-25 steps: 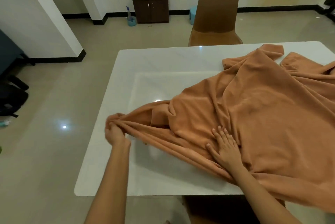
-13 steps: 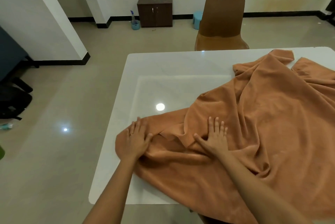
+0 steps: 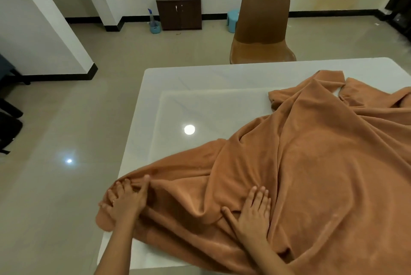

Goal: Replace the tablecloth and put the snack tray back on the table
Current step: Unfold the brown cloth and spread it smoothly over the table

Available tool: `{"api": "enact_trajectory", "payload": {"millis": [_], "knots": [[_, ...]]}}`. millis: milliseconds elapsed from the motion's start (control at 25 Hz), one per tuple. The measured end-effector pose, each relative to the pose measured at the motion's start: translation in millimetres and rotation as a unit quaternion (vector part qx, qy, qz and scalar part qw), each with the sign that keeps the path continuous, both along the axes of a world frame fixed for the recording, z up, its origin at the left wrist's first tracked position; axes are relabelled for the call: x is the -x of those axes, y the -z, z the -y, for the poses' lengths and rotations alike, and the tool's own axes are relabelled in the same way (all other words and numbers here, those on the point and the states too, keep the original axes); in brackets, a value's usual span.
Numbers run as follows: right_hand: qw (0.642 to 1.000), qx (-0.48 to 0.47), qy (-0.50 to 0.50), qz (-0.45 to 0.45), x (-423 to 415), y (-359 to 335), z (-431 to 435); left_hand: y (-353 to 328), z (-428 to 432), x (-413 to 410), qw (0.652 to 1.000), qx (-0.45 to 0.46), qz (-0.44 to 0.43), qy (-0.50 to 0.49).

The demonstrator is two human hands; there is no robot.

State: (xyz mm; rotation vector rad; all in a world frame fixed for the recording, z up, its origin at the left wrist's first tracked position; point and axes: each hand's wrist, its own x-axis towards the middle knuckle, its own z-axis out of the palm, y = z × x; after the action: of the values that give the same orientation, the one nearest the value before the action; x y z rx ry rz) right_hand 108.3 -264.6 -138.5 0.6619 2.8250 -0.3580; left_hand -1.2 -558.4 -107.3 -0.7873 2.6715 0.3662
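Your left hand, lower left of frame: fingers spread, pressing bunched corner of tablecloth at left edge of table. Your right hand, lower centre: flat, fingers straight, on folds. Tablecloth rumpled across right of frame. Chair top centre, beyond far edge.

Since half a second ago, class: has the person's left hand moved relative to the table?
Yes. The left hand has slid left across the tablecloth, from inside the left edge of the table out to that edge.
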Motion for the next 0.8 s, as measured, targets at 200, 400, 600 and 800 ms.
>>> {"api": "enact_trajectory", "payload": {"millis": [200, 400, 600, 800], "knots": [[0.971, -0.034, 0.102, -0.214, 56, -40, -27, -12, -50, 57, 0.957, -0.094, -0.215, 0.168], [0.992, 0.045, -0.079, -0.084, 133, -15, -1, 30, -92, 75, 0.826, -0.047, -0.083, 0.556], [0.997, -0.019, 0.002, -0.073, 102, 25, 13, 44, -50, 95, 0.854, -0.018, -0.11, 0.507], [0.984, -0.062, 0.15, -0.074, 62, 19, 17, 36, -31, 109, 0.869, -0.003, -0.08, 0.488]]}}
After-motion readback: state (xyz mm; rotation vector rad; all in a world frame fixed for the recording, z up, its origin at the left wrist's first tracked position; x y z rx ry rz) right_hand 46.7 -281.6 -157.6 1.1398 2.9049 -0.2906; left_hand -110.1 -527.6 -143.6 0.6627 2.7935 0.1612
